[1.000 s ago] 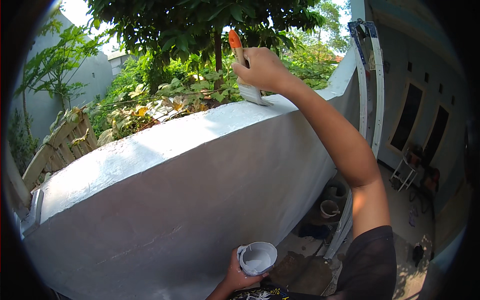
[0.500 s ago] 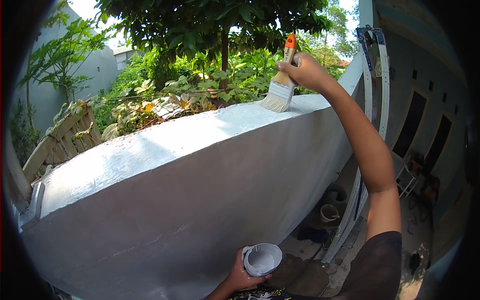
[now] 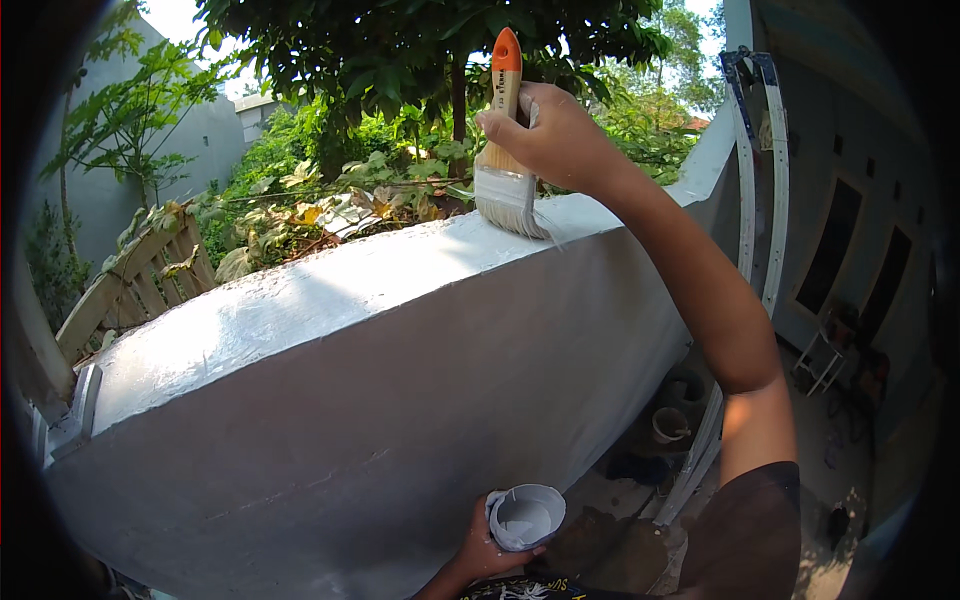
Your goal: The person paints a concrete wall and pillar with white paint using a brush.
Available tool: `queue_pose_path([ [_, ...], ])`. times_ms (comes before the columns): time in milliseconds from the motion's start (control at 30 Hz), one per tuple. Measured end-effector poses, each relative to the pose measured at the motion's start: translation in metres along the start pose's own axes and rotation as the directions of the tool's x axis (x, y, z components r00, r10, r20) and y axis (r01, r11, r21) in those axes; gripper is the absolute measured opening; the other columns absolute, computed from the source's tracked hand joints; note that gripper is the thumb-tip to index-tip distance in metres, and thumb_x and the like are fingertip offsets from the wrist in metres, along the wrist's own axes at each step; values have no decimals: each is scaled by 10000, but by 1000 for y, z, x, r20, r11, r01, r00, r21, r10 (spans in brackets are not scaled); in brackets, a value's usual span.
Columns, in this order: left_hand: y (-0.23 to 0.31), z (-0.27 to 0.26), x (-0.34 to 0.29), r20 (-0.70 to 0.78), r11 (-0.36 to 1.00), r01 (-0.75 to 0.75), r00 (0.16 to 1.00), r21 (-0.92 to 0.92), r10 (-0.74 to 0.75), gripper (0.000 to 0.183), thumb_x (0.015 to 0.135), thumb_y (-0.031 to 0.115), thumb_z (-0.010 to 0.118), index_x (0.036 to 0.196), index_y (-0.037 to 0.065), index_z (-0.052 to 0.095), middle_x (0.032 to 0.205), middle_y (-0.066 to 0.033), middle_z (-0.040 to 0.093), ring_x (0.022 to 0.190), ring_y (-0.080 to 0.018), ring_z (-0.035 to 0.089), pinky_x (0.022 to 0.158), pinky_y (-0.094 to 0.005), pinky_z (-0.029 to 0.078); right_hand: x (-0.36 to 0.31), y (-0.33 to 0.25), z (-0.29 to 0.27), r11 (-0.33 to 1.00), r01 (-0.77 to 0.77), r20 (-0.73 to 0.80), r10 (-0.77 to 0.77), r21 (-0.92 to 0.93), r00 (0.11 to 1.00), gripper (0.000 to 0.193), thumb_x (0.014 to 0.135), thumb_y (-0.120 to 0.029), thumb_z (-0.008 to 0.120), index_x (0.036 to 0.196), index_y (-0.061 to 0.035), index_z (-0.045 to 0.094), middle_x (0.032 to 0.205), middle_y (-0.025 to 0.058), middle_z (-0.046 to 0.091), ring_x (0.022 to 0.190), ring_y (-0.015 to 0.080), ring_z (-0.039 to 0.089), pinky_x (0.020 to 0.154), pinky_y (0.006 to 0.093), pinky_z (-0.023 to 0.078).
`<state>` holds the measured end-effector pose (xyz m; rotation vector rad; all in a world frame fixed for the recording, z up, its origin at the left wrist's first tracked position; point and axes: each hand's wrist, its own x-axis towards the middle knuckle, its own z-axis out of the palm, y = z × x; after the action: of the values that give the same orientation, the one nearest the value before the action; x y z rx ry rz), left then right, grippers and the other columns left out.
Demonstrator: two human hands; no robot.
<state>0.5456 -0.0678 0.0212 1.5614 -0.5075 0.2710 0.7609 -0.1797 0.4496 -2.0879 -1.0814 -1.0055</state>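
Note:
A wide paintbrush (image 3: 505,185) with a wooden, orange-tipped handle is gripped in my right hand (image 3: 550,135). Its pale bristles press on the top of a low wall (image 3: 330,290), bent toward the right. Wet-looking white paint covers much of that top face, and sun glares on its left part. Low in front of my body, my left hand (image 3: 483,548) is closed round a small paint cup (image 3: 527,517). Whitish paint lies inside the cup and smears its rim. Some of the left fingers are hidden behind it.
A ladder (image 3: 760,180) stands at the right, by the wall's far end. Below it on the ground is a bucket (image 3: 670,425). Leafy plants and a tree (image 3: 455,100) grow behind the wall, with a wooden slatted panel (image 3: 140,285) at the left.
My right hand has swept the paintbrush leftward along the wall top, with the bristles now trailing to the right. The left hand and paint cup have hardly moved.

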Motion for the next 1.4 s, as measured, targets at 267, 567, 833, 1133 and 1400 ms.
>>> queue_pose_path([
  [267,-1,-10,-5,-11,1000,-15,1000,14,15,993,618,203,914,1352,41,264,1233,-151,531,1180,-246,543,999,-396,432,16,-27,8,988,19,62,-9,-150,998,311,854,-290,595,854,19,629,683,164,637,631,300,635,655,399,504],
  [567,1,-27,-10,-84,999,27,996,24,-24,943,622,190,914,1310,40,287,1221,-151,541,1156,-248,564,981,-390,448,18,-39,9,999,44,-111,-42,10,993,351,891,-324,611,852,25,614,659,107,611,578,182,605,580,351,497],
  [833,-9,-32,-7,-72,999,12,997,49,-8,937,625,195,916,1305,43,288,1220,-147,538,1164,-242,556,978,-393,448,16,-17,6,997,71,-171,-65,30,983,325,878,-287,594,810,28,637,667,166,624,615,246,629,640,394,506],
  [1133,3,-24,4,-10,997,13,1000,-75,-14,941,616,206,929,1316,6,332,1239,-168,525,1170,-257,554,990,-390,445,24,-26,40,976,101,-206,-60,195,977,361,873,-314,607,825,43,618,639,134,619,584,216,610,598,368,508],
  [1400,8,-25,10,16,1000,2,1000,12,-2,970,616,231,928,1323,16,300,1231,-160,525,1161,-249,555,981,-399,447,22,-31,22,997,76,-85,-76,-12,993,312,872,-306,606,798,-3,594,637,108,619,587,210,632,600,373,513],
])
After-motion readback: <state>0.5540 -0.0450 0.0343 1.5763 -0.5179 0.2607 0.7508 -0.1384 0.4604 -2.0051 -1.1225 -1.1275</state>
